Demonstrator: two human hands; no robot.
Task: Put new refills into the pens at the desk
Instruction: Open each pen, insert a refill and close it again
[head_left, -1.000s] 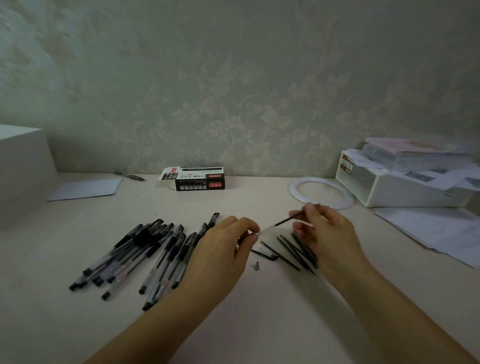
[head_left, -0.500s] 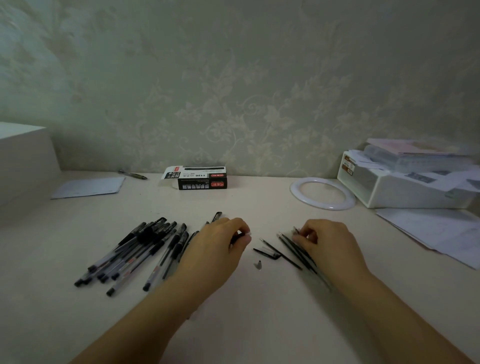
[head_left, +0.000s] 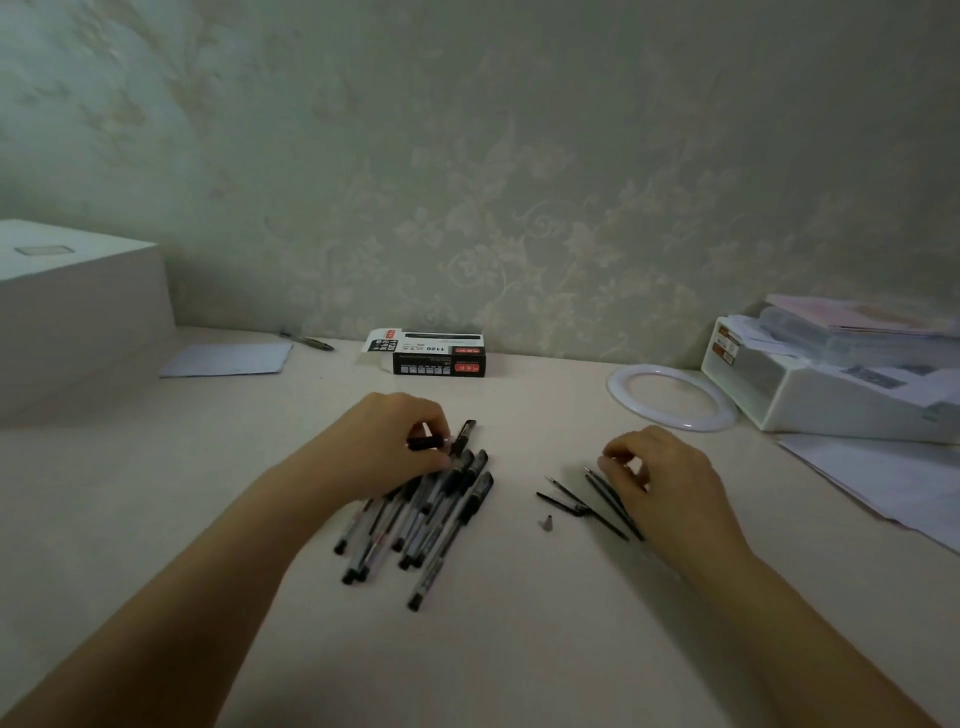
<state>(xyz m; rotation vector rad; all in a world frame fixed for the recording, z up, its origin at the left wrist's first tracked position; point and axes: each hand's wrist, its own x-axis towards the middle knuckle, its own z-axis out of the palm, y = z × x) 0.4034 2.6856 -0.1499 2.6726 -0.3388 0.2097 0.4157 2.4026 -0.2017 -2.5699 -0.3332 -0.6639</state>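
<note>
The left hand (head_left: 395, 447) pinches a black pen (head_left: 434, 443) above the pen pile (head_left: 426, 512) while the right hand (head_left: 657, 475), fingers curled, seems to hold nothing beside the refills (head_left: 597, 501), so picking one refill comes next.

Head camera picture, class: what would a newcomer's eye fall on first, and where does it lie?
The heap of black pens at mid-desk, where the left hand pinches a dark pen part. Right of it, the right hand reaches over thin loose refills.
</note>
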